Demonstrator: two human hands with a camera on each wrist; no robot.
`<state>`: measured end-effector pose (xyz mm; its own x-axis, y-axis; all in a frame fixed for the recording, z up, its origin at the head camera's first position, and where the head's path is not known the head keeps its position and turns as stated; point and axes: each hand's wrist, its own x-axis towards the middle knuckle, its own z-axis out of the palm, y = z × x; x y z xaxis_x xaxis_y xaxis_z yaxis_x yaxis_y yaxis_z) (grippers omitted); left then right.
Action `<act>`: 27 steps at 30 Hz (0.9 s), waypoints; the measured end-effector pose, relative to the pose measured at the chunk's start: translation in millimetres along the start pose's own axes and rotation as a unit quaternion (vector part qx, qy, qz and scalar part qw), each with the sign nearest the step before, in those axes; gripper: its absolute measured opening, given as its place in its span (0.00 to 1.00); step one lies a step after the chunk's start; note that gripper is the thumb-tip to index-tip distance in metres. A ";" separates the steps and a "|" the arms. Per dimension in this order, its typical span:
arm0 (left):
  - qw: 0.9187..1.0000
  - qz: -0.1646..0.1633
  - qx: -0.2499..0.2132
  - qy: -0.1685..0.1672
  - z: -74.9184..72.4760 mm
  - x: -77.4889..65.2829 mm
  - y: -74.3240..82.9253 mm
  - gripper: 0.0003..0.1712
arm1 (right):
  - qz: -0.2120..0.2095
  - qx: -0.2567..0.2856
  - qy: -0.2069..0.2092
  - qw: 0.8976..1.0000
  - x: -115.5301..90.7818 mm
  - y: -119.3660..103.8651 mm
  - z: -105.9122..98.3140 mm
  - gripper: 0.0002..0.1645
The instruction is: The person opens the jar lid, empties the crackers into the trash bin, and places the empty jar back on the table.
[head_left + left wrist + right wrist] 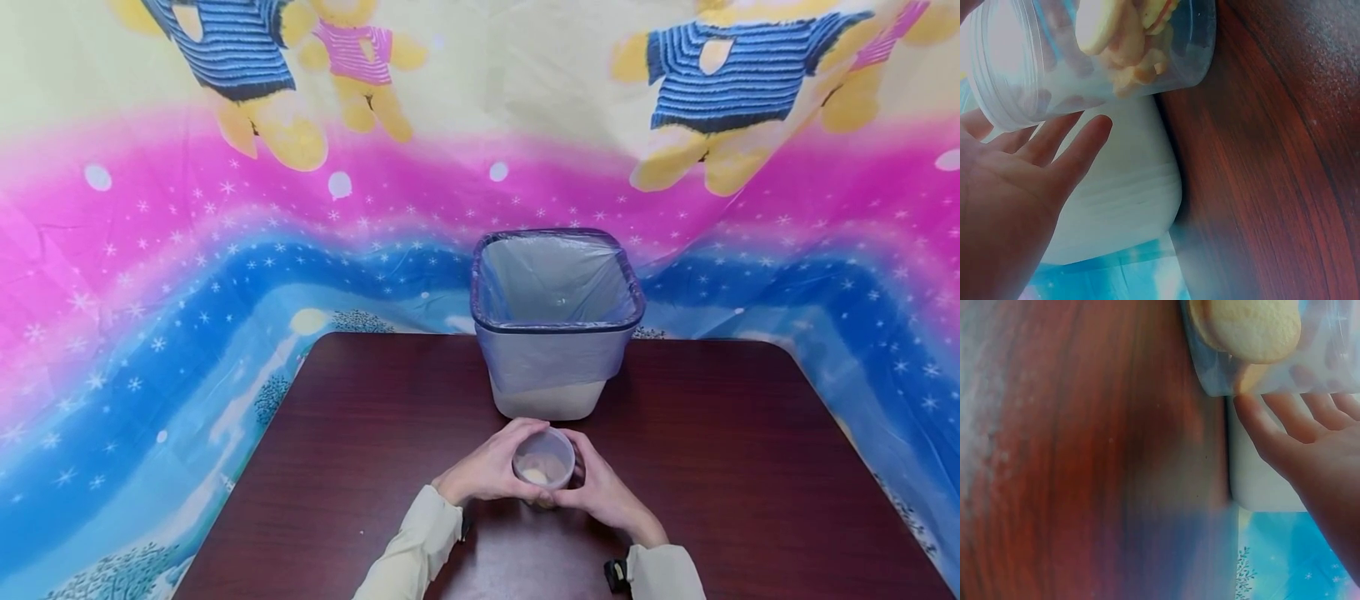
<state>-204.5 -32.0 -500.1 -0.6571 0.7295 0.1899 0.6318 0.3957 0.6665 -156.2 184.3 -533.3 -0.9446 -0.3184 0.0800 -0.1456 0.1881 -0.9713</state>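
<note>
1. Pale sleeves (420, 529) reach in from the near edge, ending in a left hand (489, 468) and a right hand (606, 493).
2. Fingers of both hands curl round a clear tub (544, 454), gripping its left and right sides, thumbs toward the near side.
3. This tub lies between the hands, neither one nearer; it looks about upright, its axis running up and down. Whether its base touches the dark bench (360, 450), I cannot tell.
4. Pale snack pieces (1124, 40) sit low inside.
5. Just beyond, on the far side, stands a bag-lined bin (551, 358), before a colourful backdrop (405, 192).
</note>
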 end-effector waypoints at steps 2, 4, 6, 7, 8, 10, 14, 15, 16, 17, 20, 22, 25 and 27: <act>1.000 0.005 0.005 0.004 -0.2 -0.7 0.0 0.51 | 0.000 0.001 0.000 1.000 -0.2 -0.4 0.2 0.52; 1.000 0.009 0.007 0.006 -0.4 -1.8 -0.1 0.51 | 0.001 0.004 -0.001 1.000 -0.5 -0.6 0.4 0.52; 1.000 0.012 0.008 0.008 -0.6 -3.0 -0.2 0.51 | 0.003 0.009 -0.003 1.000 -0.7 -0.3 0.6 0.52; 1.000 0.012 0.006 0.008 -0.7 -3.6 -0.4 0.51 | 0.004 0.011 -0.005 1.000 -0.8 -0.1 0.6 0.52; 1.000 0.010 0.004 0.006 -0.9 -4.2 -0.6 0.51 | 0.005 0.013 -0.006 1.000 -0.8 0.1 0.6 0.52; 1.000 0.007 -0.001 0.005 -1.4 -5.1 -1.0 0.51 | 0.006 0.014 -0.006 1.000 -0.8 0.5 0.4 0.52; 1.000 0.004 -0.010 0.004 -3.0 -6.6 -0.9 0.50 | 0.004 0.015 -0.009 1.000 -0.8 0.8 -0.4 0.51; 1.000 0.005 -0.010 0.005 -3.4 -6.9 -0.7 0.50 | 0.003 0.015 -0.010 1.000 -0.7 0.9 -0.7 0.51; 1.000 0.005 -0.009 0.005 -3.9 -7.2 -0.2 0.50 | 0.002 0.016 -0.012 1.000 -0.8 0.8 -0.9 0.51; 1.000 0.006 -0.009 0.006 -4.3 -7.6 0.2 0.49 | 0.001 0.017 -0.013 1.000 -0.8 0.7 -0.9 0.50; 1.000 0.015 -0.003 0.013 -5.2 -9.0 0.6 0.49 | 0.002 0.016 -0.012 1.000 -1.0 0.9 -1.0 0.50; 1.000 0.024 0.002 0.019 -5.5 -10.1 0.0 0.48 | 0.003 0.017 -0.011 1.000 -1.2 0.7 -0.7 0.50; 0.999 0.034 0.011 0.029 -5.4 -11.6 -2.2 0.48 | 0.004 0.016 -0.009 1.000 -1.1 0.5 -0.5 0.51; 0.999 0.031 0.011 0.031 -6.2 -12.7 -3.3 0.49 | 0.005 0.017 -0.008 1.000 -1.0 0.1 -0.3 0.50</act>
<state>-200.8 -46.0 -500.3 -0.6401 0.7176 0.2744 0.6805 0.3638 0.6361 -155.3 185.0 -533.4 -0.9410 -0.3318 0.0665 -0.1252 0.1590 -0.9793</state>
